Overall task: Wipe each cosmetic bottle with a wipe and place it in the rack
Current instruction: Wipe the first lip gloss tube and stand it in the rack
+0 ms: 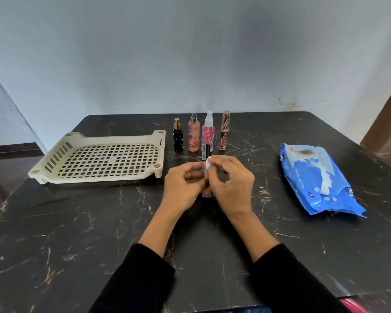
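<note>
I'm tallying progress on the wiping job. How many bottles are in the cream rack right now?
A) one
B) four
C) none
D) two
C: the rack shows only its bare grid, four bottles stand in a row on the table behind the hands, from the black bottle to the copper tube, and a fifth tube is in the left hand.

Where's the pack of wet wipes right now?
In the head view, the blue wipes pack lies on the right side of the dark table, right of both hands and apart from the row of bottles.
</note>
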